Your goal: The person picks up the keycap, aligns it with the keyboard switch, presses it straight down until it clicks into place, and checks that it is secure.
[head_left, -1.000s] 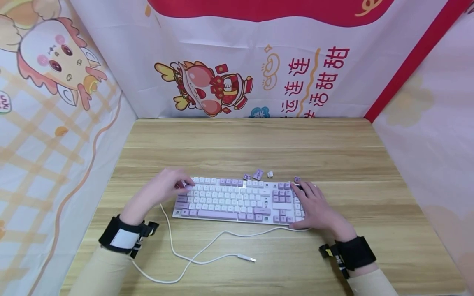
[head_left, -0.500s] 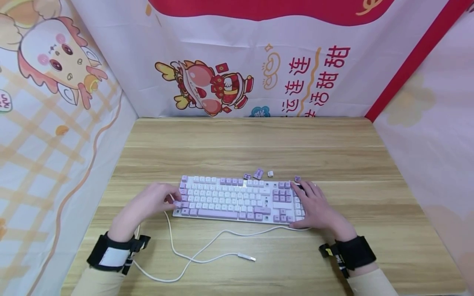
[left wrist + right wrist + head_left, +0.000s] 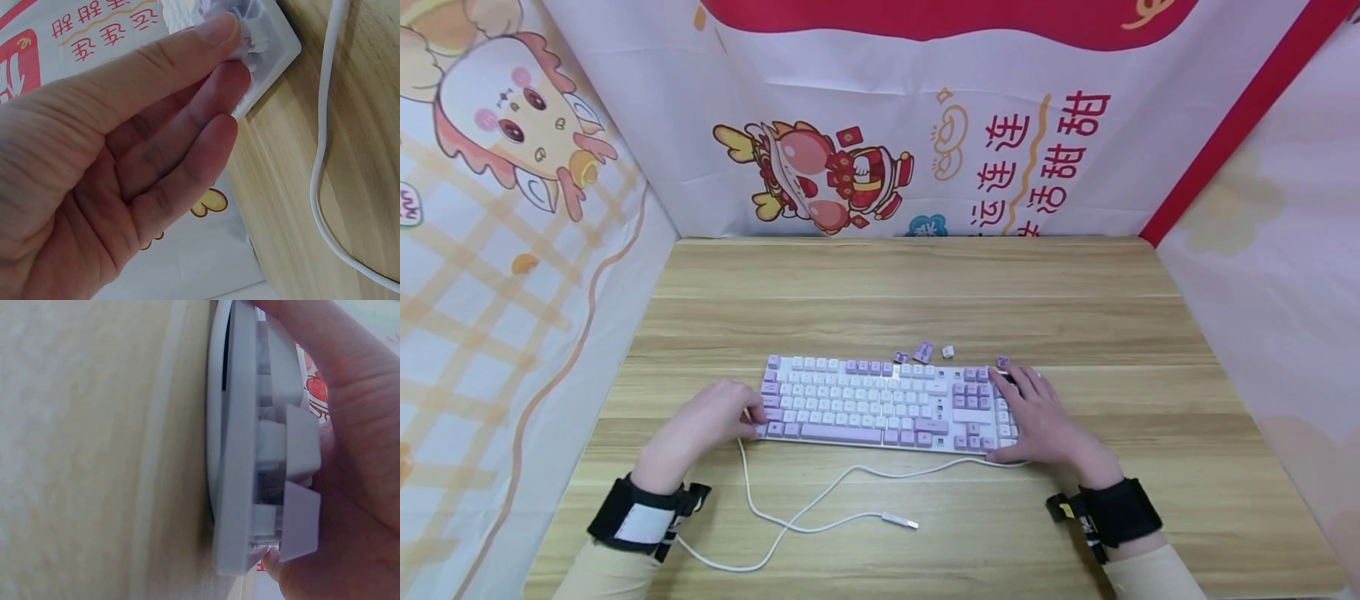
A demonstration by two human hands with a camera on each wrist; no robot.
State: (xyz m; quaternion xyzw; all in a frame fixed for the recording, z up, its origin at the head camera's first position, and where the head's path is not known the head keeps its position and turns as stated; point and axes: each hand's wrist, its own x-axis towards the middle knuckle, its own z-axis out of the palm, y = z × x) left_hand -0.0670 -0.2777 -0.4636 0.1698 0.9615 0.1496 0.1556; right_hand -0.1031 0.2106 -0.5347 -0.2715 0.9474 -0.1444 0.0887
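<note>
On the left side of the worktop point(image 3: 880, 300), my left hand point(image 3: 722, 411) pinches a small pale-purple keycap point(image 3: 760, 430) at the near left corner of the keyboard point(image 3: 842, 408). A white cable point(image 3: 820, 497) loops toward the worktop's front edge, its plug point(image 3: 898, 522) lying free. The keyboard stretches across the middle, well apart from the back edge, with three loose keycaps point(image 3: 923, 352) beyond its far side and a fourth keycap point(image 3: 1002, 362) farther right, near my right hand point(image 3: 1033, 421), which is spread over the keyboard's right end.
</note>
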